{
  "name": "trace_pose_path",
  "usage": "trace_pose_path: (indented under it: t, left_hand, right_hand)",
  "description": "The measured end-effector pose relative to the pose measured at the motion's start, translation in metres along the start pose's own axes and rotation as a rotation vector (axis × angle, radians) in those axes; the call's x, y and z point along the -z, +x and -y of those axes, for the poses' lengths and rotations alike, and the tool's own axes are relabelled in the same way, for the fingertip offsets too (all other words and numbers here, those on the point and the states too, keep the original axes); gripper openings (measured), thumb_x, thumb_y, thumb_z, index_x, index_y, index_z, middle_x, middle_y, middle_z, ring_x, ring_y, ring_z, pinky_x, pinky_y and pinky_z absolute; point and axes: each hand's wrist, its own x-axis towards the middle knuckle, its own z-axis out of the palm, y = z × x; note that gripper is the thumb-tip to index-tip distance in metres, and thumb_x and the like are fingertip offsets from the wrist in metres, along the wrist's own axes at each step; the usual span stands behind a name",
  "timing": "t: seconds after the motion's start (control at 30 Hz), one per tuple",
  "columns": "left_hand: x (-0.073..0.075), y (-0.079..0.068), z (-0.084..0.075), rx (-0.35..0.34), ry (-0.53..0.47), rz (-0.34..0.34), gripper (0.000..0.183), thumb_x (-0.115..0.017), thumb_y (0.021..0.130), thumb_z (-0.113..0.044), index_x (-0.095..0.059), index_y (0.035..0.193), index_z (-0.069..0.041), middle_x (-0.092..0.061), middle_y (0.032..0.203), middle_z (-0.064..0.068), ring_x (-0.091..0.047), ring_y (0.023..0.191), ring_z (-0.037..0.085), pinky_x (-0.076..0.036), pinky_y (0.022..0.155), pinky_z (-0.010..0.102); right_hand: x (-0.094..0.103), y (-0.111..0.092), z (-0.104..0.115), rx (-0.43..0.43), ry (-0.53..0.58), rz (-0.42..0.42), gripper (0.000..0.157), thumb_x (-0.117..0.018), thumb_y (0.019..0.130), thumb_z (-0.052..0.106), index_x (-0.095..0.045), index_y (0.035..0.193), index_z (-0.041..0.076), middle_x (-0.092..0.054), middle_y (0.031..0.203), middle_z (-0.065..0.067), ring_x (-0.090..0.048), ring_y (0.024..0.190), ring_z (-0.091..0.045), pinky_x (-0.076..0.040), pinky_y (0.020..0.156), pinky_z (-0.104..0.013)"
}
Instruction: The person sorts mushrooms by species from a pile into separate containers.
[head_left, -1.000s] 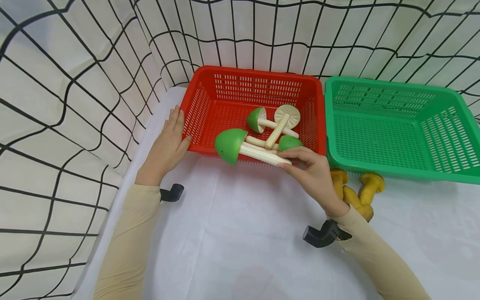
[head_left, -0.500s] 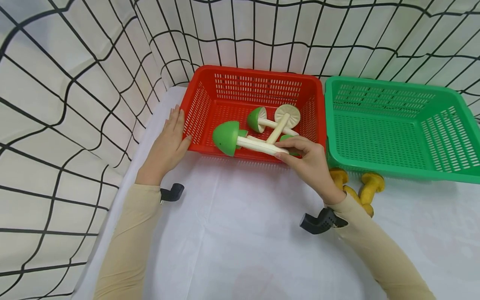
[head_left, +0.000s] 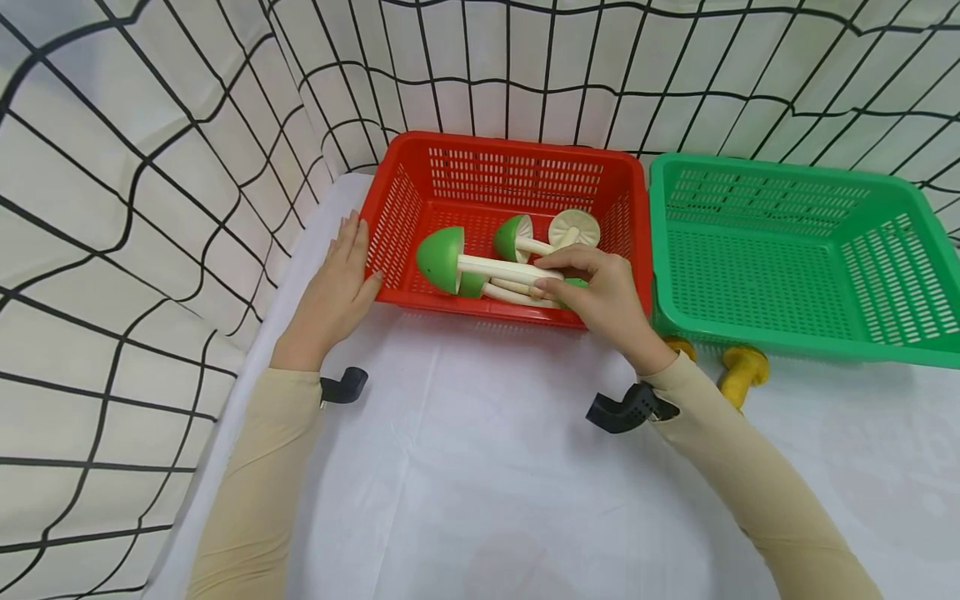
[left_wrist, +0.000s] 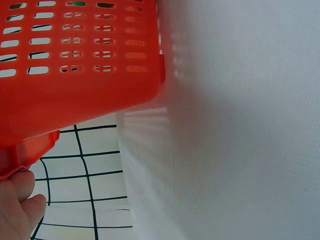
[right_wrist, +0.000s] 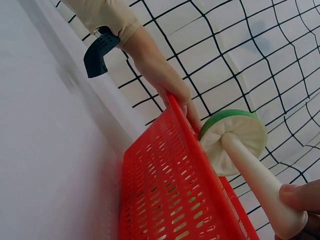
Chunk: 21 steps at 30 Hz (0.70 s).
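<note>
In the head view, my right hand (head_left: 602,293) pinches the stem end of a green-capped toy mushroom (head_left: 439,260) above the front part of the red basket (head_left: 480,307). The right wrist view shows its pale gills and thick white stem (right_wrist: 255,172), with thumb and fingers on the stem's end. Beneath and behind it, several similar mushrooms lie in the basket, among them a small green-capped one (head_left: 512,238) and one with its pale underside (head_left: 574,227) up. My left hand (head_left: 333,287) rests with straight fingers along the basket's left rim, thumb at the front corner.
A green basket (head_left: 750,333) stands beside the red one on the right. Yellow-brown toy mushrooms (head_left: 741,375) lie before it, partly hidden by my right forearm. Black wire mesh (head_left: 507,100) rises behind and at the left of the white-covered table (head_left: 480,483).
My right hand has carried the green-capped mushroom back and slightly left, from over the front rim to inside the red basket's outline. The left hand has stayed still.
</note>
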Motion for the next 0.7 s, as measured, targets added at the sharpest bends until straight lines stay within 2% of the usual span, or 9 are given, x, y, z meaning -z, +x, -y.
trace_pose_path:
  t: [0.23, 0.5, 0.6, 0.7]
  left_hand:
    - [0.0, 0.0, 0.0, 0.002, -0.004, 0.004, 0.065, -0.036, 0.096, -0.02, -0.008, 0.148, 0.007, 0.001, 0.157, 0.015, 0.002, 0.144, 0.025, -0.007, 0.115, 0.04]
    - [0.0, 0.001, 0.001, -0.01, -0.012, -0.006, 0.064, -0.037, 0.096, -0.02, -0.009, 0.147, 0.008, 0.0, 0.157, 0.016, 0.001, 0.144, 0.026, -0.007, 0.115, 0.041]
    - [0.0, 0.001, 0.001, -0.011, -0.015, -0.009, 0.064, -0.037, 0.096, -0.02, -0.01, 0.147, 0.008, -0.001, 0.157, 0.017, 0.001, 0.144, 0.026, -0.007, 0.115, 0.041]
    - [0.0, 0.0, 0.001, -0.01, -0.018, -0.006, 0.064, -0.037, 0.096, -0.019, -0.01, 0.147, 0.009, -0.001, 0.156, 0.018, 0.001, 0.144, 0.027, -0.007, 0.115, 0.041]
  right_hand:
    - [-0.006, 0.018, -0.004, 0.02, -0.098, 0.032, 0.022, -0.075, 0.078, 0.003, -0.073, 0.1, -0.002, -0.07, 0.094, -0.012, -0.063, 0.078, -0.019, -0.05, 0.069, -0.025]
    - [-0.022, 0.025, -0.001, -0.05, -0.077, 0.071, 0.02, -0.073, 0.079, 0.001, -0.072, 0.099, -0.004, -0.069, 0.098, -0.013, -0.063, 0.08, -0.02, -0.052, 0.069, -0.026]
    - [-0.027, 0.026, 0.0, -0.072, -0.098, 0.107, 0.02, -0.073, 0.08, 0.003, -0.072, 0.099, -0.003, -0.069, 0.096, -0.013, -0.062, 0.079, -0.02, -0.05, 0.067, -0.027]
    - [-0.03, 0.025, 0.002, -0.089, -0.167, 0.175, 0.02, -0.073, 0.081, 0.006, -0.073, 0.099, -0.001, -0.069, 0.093, -0.011, -0.059, 0.077, -0.019, -0.047, 0.066, -0.027]
